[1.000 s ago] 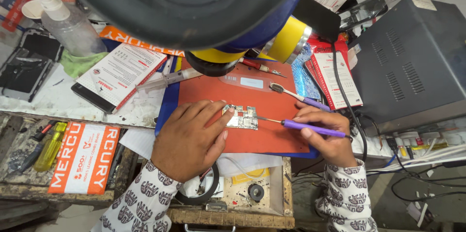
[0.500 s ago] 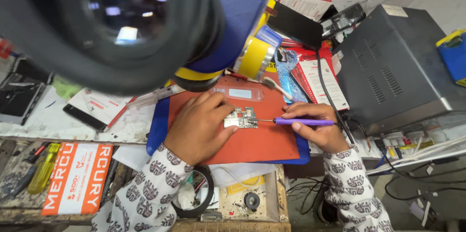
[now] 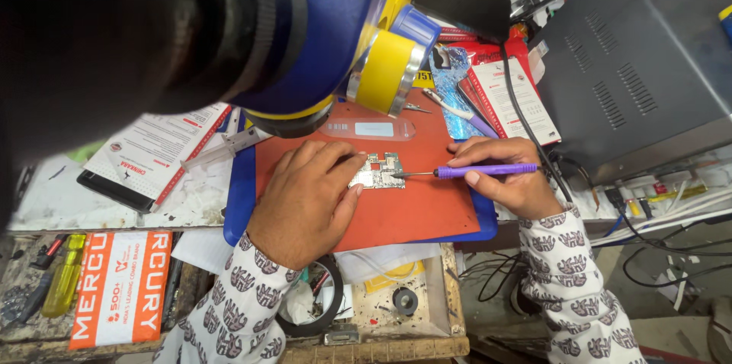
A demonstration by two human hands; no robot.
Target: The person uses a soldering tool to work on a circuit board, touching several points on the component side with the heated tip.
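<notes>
1. The circuit board (image 3: 377, 172) looks like bare metal, shiny and uneven.
2. The screwdriver (image 3: 473, 171) has a smooth purple plastic handle and a thin metal shaft.
3. The work mat (image 3: 412, 211) is matt orange-red, rubbery and smooth.
4. The counter (image 3: 381, 349) edge is worn, rough wood.
5. The sleeves (image 3: 236, 311) are printed cloth.
6. The grey box (image 3: 640, 67) is matt painted metal.

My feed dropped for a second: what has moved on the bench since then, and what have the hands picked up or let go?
Little changed. The camera dipped toward the microscope, which now blocks more of the view. The left hand still pins the small circuit board on the orange mat; the right hand still holds the purple screwdriver, tip at the board. Nothing let go.
</notes>
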